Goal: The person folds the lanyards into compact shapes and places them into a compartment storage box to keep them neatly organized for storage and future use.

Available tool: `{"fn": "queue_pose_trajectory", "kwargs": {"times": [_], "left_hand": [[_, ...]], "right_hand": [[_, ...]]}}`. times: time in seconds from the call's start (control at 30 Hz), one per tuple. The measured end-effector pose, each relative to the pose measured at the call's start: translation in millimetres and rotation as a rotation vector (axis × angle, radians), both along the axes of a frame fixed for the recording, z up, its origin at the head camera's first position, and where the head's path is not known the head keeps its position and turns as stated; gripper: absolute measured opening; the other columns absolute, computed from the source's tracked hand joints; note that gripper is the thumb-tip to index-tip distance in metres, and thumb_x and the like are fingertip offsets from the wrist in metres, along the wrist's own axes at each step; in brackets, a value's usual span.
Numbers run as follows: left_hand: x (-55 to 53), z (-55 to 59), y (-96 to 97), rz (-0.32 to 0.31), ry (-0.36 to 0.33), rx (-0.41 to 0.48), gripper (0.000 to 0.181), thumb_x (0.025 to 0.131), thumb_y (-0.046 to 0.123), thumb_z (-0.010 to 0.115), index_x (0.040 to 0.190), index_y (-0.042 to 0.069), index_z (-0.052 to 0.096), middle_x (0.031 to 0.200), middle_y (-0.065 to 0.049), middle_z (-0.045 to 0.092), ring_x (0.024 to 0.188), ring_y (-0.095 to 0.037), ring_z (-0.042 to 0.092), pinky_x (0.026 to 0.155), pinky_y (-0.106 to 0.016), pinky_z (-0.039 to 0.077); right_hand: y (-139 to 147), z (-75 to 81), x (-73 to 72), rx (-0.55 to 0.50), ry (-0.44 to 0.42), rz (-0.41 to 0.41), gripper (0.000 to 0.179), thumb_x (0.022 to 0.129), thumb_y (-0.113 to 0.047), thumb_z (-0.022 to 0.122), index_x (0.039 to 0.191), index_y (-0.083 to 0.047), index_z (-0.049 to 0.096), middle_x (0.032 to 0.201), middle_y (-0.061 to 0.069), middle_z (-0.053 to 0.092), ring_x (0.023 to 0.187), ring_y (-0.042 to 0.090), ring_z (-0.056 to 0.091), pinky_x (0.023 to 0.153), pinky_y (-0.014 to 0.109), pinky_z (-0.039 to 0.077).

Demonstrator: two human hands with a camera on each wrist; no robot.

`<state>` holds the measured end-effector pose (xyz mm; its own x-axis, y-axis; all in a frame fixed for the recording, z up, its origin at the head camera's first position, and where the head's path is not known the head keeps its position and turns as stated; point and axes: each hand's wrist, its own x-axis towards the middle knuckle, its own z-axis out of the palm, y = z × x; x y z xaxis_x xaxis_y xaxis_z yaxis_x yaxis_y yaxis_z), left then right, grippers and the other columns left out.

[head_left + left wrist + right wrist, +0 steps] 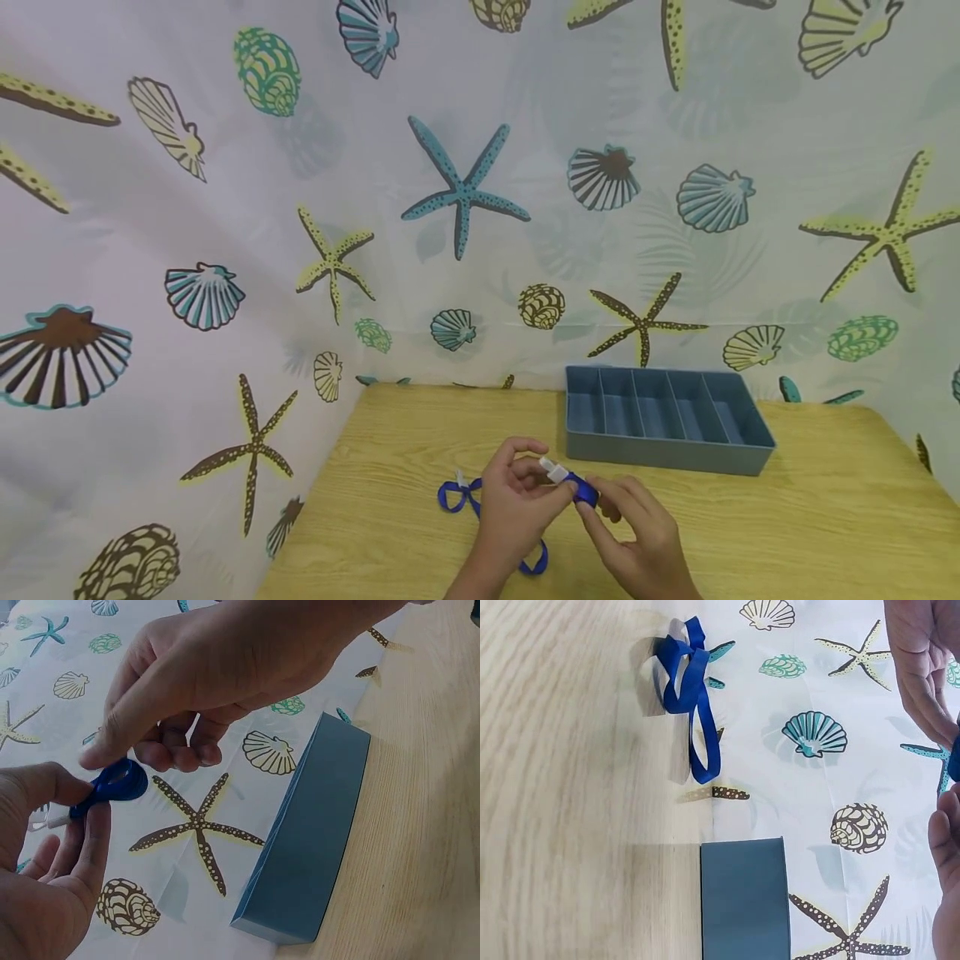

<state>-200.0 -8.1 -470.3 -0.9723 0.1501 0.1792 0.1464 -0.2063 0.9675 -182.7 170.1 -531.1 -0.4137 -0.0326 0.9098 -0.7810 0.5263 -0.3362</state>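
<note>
Head view, we list: one wound bundle of flat blue ribbon (587, 493) with a white plastic clip (555, 471), raised over a yellowish wood-grain table (390, 442). Our left hand (516, 496) pinches it beside the clip; our right hand (643, 533) pinches its opposite end. Also: one loose blue ribbon strap (691, 684), tabletop, partly behind the left hand; one blue-grey five-compartment tray (667, 452), beyond the right.

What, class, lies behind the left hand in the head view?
Blue ribbon on the table shows on both sides of the left hand; whatever lies between is covered and cannot be seen.
</note>
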Motion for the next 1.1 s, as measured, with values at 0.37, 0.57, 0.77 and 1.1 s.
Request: {"fn": "queue_pose_trajectory", "kwargs": {"times": [0.37,0.57,0.77,1.1], "left_hand": [[-4.8,-2.5,-1.8,-0.040,-0.014,0.012,0.044,0.083,-0.002,0.084,0.120,0.004,0.060,0.096,-0.006,0.075,0.091,-0.019,0.077,0.083,-0.031,0.067],[-4.5,-2.2,-2.7,-0.073,-0.019,0.007,0.045,0.083,-0.006,0.082,0.121,0.003,0.059,0.100,-0.010,0.075,0.092,-0.020,0.078,0.082,-0.031,0.067],[-3.2,0.7,-4.2,-0.091,-0.012,-0.021,0.045,0.084,-0.005,0.081,0.123,0.002,0.059,0.103,-0.018,0.074,0.090,-0.017,0.077,0.081,-0.029,0.066],[-3.4,-1.7,-6.8,-0.146,-0.032,-0.058,0.047,0.085,-0.003,0.081,0.127,0.007,0.061,0.105,-0.012,0.075,0.093,-0.018,0.078,0.080,-0.031,0.067]], "right_hand": [[2.4,1.4,2.9,-0.041,-0.163,0.066,0.047,0.084,-0.010,0.091,0.127,-0.004,0.073,0.096,-0.001,0.067,0.078,0.006,0.058,0.065,0.016,0.051],[1.1,8.4,7.6,-0.060,-0.257,0.057,0.053,0.071,0.012,0.091,0.113,-0.016,0.075,0.098,-0.004,0.070,0.075,0.007,0.060,0.066,0.015,0.052],[0.5,11.4,8.6,-0.079,-0.271,0.067,0.048,0.073,0.011,0.091,0.110,-0.015,0.075,0.099,-0.001,0.074,0.077,0.009,0.066,0.068,0.015,0.056],[2.7,9.0,10.5,-0.090,-0.288,0.056,0.045,0.072,0.013,0.090,0.105,-0.013,0.075,0.089,0.000,0.075,0.072,0.004,0.068,0.069,0.013,0.057]]}}
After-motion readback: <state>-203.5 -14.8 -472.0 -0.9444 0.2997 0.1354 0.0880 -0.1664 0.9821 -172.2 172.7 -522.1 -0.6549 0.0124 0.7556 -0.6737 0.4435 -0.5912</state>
